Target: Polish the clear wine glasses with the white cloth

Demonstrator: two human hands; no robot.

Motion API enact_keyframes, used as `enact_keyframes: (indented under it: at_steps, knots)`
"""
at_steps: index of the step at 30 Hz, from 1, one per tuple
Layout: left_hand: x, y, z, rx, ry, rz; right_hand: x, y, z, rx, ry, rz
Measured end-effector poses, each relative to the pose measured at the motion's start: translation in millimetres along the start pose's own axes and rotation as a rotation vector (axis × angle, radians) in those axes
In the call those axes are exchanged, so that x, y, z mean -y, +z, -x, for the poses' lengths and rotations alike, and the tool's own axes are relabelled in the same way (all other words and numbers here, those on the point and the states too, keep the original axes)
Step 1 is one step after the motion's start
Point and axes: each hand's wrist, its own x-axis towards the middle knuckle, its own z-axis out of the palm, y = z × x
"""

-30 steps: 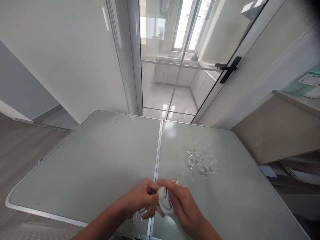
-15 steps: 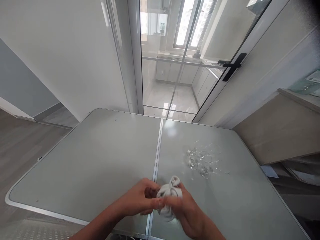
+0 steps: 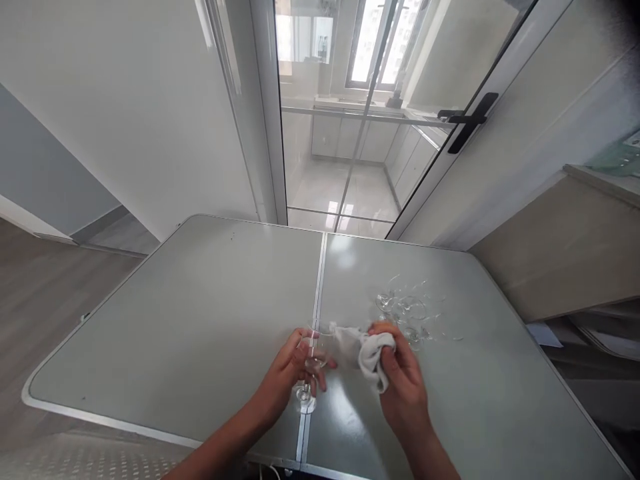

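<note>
My left hand (image 3: 295, 367) is closed around a clear stemmed glass (image 3: 317, 360), its foot pointing down toward me and its rim up. Over the table's middle seam, my right hand (image 3: 403, 373) grips a bunched white cloth (image 3: 373, 350). One end of the cloth stretches left toward the glass rim; whether it touches the rim I cannot tell. Just beyond my right hand, several clear stemmed glasses (image 3: 411, 308) form a cluster on the table, and the hand partly hides the nearest of them.
The grey folding table (image 3: 240, 293) has a metal edge and a central seam. Behind it stands a glass door (image 3: 345, 167) with a black handle (image 3: 469, 122). A wooden shelf unit (image 3: 565, 247) borders the table's right side.
My hands have moved apart. The cloth, bunched between both hands before, is now in my right hand, farther right. The glass in my left hand has come into plain view.
</note>
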Motion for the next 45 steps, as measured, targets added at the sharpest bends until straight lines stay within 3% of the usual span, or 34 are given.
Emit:
enact_keyframes:
  at_steps: [3, 6, 9, 12, 15, 20, 25, 30, 34, 37, 42, 45]
  knots:
    - [-3, 15.8, -5, -0.072, 0.031, 0.11, -9, 28, 16, 0.127, 0.061, 0.023]
    - [-4, 28.6, -4, -0.172, 0.088, -0.023, -16, 53, 20, 0.093, 0.044, 0.066]
    - [3, 32.4, -2, -0.141, 0.032, 0.02, -14, 62, 8, 0.056, 0.084, -0.034]
    - [9, 30.0, -4, -0.119, -0.048, 0.153, -11, 62, 2, 0.061, 0.144, -0.081]
    - [5, 28.0, -7, -0.215, -0.101, 0.145, -11, 61, 10, 0.132, 0.149, 0.017]
    - [-8, 32.0, -3, -0.254, -0.1, 0.067, -11, 57, 11, 0.167, -0.079, 0.079]
    - [-5, 34.0, -7, -0.27, 0.061, -0.011, -12, 63, -10, 0.129, 0.247, -0.238]
    - [8, 30.5, -12, -0.333, 0.191, -0.137, -18, 70, -10, -0.002, 0.291, -0.345]
    - [13, 25.5, -14, -0.32, 0.294, -0.277, -13, 61, -15, 0.201, 0.347, -0.383]
    - [10, 21.3, -19, -0.336, 0.268, -0.352, -17, 52, -19, 0.27, 0.295, -0.274]
    - [9, 16.8, -26, -0.375, 0.244, -0.542, -33, 50, -19, 0.097, 0.138, -0.046]
    - [12, 15.3, -29, -0.478, 0.292, -0.534, -45, 54, -13, 0.082, 0.09, 0.033]
